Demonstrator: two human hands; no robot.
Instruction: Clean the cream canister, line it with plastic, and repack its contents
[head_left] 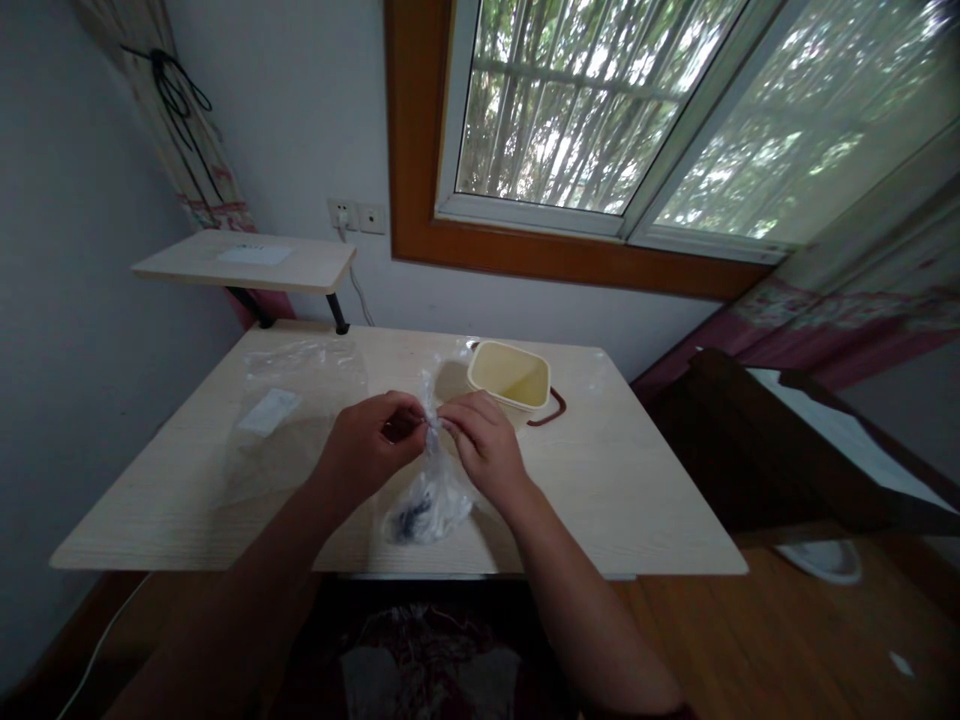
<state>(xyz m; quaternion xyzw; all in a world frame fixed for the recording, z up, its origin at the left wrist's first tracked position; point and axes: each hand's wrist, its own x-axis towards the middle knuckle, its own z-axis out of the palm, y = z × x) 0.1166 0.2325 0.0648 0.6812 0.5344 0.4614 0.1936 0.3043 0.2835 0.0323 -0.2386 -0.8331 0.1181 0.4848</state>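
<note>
A clear plastic bag (pixel 442 497) with something dark in its bottom stands on the table, its neck gathered and twisted. My left hand (pixel 379 437) pinches the neck from the left, fingertips pressed together. From the right, my right hand (pixel 486 440) pinches the same spot, thumb and forefinger closed on the plastic. The bag's loose top sticks up between the two hands. Just behind my right hand is a cream-yellow bucket (pixel 510 372) with a brown handle (pixel 559 408) hanging at its right side. What the dark content is, I cannot make out.
A flat clear plastic bag with a white label (pixel 270 411) lies on the table's left. Behind it, a small raised shelf (pixel 180 257) carries a white paper (pixel 256 255). The pale wooden table (pixel 630 500) ends close to my body. A dark piece of furniture (pixel 780 440) stands at the right.
</note>
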